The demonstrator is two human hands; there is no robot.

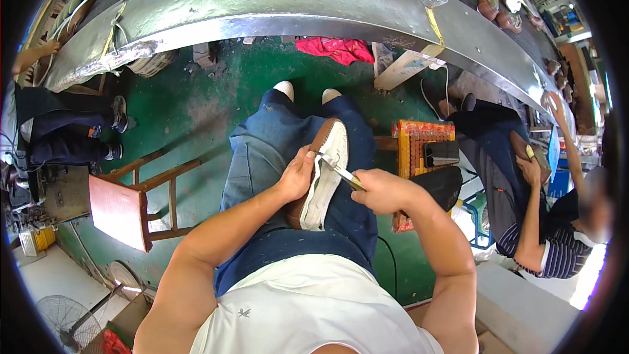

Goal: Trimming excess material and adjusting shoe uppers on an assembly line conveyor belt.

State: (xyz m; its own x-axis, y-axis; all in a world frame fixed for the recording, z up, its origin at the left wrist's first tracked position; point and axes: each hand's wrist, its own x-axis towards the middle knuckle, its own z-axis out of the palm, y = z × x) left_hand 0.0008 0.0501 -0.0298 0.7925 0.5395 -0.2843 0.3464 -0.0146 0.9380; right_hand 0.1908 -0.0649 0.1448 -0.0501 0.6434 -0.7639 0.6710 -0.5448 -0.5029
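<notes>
Across my lap lies a shoe, a pale off-white face turned up and brown along its left side, toe pointing away from me. My left hand is closed on the shoe's left edge. In my right hand is a metal tool with a yellowish handle, which looks like pincers. Its silvery head meets the shoe's left edge close to my left fingers. The exact shape of the jaws is too small to tell.
A metal-topped bench curves across the far side, with brown shoes at its right. A wooden stool stands left; a slatted seat bears a dark phone-like object. Another person holds a shoe at right; someone else stands left.
</notes>
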